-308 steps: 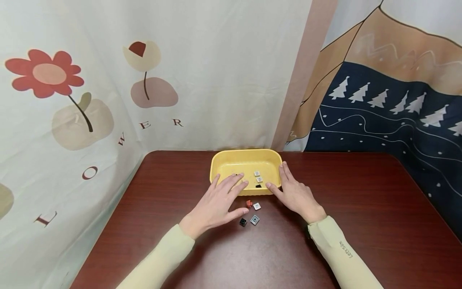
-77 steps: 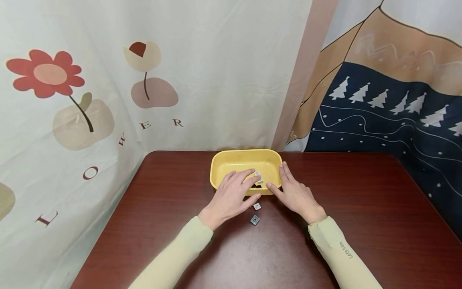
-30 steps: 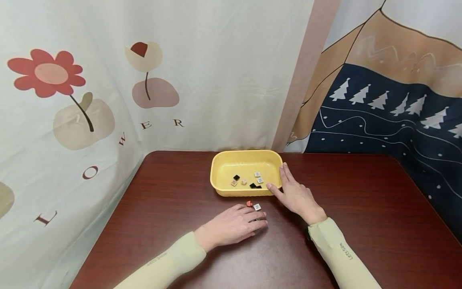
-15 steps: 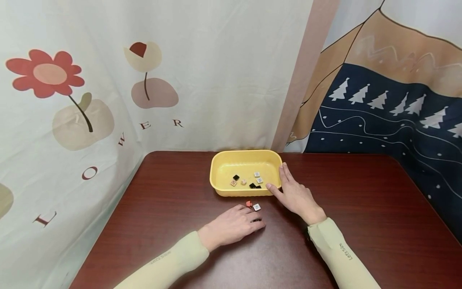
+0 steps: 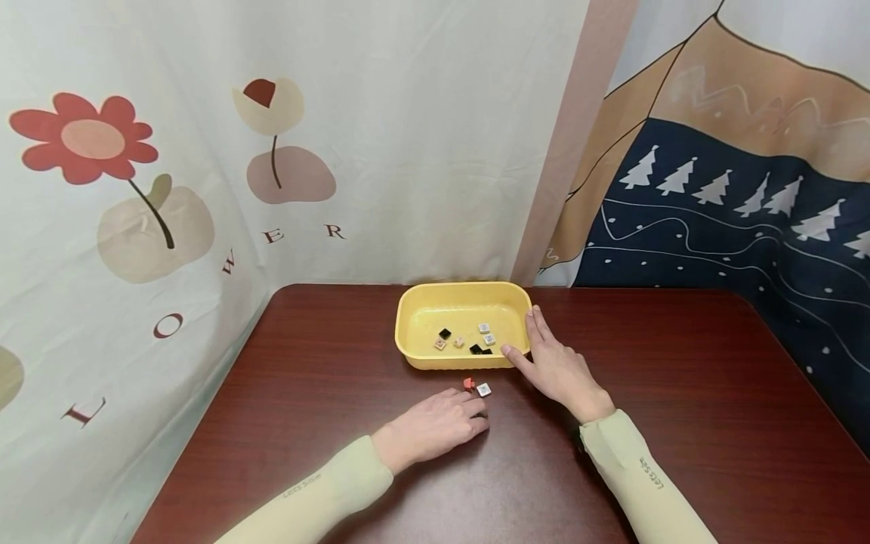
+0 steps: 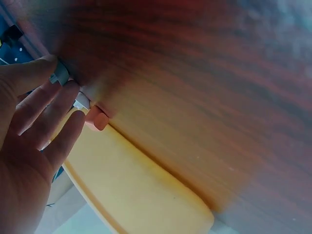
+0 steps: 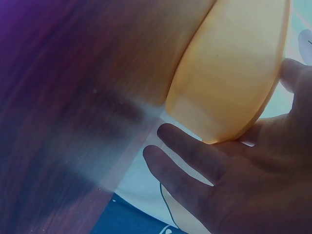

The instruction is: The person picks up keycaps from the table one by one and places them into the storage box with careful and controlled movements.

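Note:
Low over the table, my left hand (image 5: 438,425) pinches a grey keycap (image 6: 59,74) between thumb and finger; the head view hides this keycap behind the hand. Just beyond those fingers lie a red keycap (image 5: 469,384) and a white keycap (image 5: 483,390). The yellow tray (image 5: 464,363) stands upright behind them, with several black, white and beige keycaps in it, such as a black one (image 5: 445,333). At the tray's right front corner my right hand (image 5: 560,370) grips the rim, thumb over the front edge. Its other fingers extend along the outer side.
The dark red-brown table (image 5: 326,355) spreads out on both sides of the tray. Behind its far edge hangs a pale curtain with flower prints (image 5: 408,151), and a navy tree-patterned cloth (image 5: 714,227) hangs at the right.
My left hand has gone from above the tray back to the table and closed on the grey keycap. More keycaps lie in the tray; the right hand stays put.

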`<move>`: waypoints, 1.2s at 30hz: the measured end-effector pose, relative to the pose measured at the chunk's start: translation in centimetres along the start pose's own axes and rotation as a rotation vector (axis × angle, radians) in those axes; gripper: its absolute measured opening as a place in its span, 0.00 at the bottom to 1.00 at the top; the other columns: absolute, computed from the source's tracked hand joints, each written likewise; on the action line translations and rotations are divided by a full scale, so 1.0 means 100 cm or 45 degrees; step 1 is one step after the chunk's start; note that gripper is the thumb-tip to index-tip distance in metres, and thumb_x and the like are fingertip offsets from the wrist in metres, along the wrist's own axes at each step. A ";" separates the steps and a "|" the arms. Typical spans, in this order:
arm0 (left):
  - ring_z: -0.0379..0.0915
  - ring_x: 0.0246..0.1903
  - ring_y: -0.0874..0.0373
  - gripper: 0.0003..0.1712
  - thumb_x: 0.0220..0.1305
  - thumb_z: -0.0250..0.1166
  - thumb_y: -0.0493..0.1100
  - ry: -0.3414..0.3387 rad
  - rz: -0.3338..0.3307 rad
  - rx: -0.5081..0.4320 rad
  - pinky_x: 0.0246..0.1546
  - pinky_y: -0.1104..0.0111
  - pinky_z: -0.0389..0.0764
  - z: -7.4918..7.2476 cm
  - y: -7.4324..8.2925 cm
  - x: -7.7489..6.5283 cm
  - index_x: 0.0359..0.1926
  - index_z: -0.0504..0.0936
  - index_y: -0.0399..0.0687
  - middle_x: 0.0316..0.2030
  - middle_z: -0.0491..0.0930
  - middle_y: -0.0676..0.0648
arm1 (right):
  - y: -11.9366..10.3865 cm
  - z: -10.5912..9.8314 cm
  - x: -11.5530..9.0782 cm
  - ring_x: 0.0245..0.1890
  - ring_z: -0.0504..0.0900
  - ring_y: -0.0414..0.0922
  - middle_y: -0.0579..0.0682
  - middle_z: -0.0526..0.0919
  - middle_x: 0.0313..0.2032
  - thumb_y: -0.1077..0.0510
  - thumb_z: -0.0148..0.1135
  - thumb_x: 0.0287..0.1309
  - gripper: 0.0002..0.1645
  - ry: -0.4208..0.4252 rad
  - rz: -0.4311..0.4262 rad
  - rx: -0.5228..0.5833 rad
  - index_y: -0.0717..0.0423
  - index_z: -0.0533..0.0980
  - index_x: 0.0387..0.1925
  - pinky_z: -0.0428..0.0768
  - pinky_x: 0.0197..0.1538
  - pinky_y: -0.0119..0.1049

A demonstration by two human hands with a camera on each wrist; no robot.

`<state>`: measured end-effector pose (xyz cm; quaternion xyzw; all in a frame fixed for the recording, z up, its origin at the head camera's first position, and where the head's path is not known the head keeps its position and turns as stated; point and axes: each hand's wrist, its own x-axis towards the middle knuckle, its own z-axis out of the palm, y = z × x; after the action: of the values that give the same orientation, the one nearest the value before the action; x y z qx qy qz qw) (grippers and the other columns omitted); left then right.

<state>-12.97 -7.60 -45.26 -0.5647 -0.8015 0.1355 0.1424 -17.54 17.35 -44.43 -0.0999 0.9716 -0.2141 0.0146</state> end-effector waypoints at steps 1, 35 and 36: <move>0.78 0.48 0.59 0.08 0.69 0.64 0.44 0.001 0.001 -0.001 0.48 0.67 0.79 0.000 0.000 0.000 0.44 0.87 0.60 0.46 0.81 0.57 | 0.000 0.000 0.000 0.57 0.81 0.68 0.61 0.44 0.82 0.25 0.42 0.73 0.58 0.000 0.001 -0.001 0.64 0.46 0.81 0.79 0.54 0.65; 0.77 0.48 0.58 0.17 0.64 0.69 0.37 0.281 -0.094 -0.131 0.54 0.69 0.77 -0.021 -0.017 -0.017 0.54 0.86 0.49 0.50 0.81 0.52 | 0.000 -0.001 0.001 0.56 0.81 0.69 0.62 0.44 0.81 0.24 0.40 0.73 0.59 -0.007 -0.005 -0.003 0.65 0.46 0.81 0.78 0.53 0.67; 0.77 0.47 0.58 0.17 0.64 0.69 0.36 0.301 -0.104 -0.149 0.54 0.69 0.77 -0.021 -0.018 -0.017 0.55 0.86 0.47 0.50 0.81 0.51 | 0.000 -0.001 0.001 0.56 0.81 0.69 0.61 0.44 0.82 0.24 0.40 0.73 0.58 -0.006 -0.003 -0.004 0.65 0.46 0.81 0.78 0.53 0.67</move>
<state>-13.20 -9.66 -42.74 -0.5510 -0.8080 0.0153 0.2080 -17.59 17.37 -44.34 -0.1016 0.9717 -0.2125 0.0164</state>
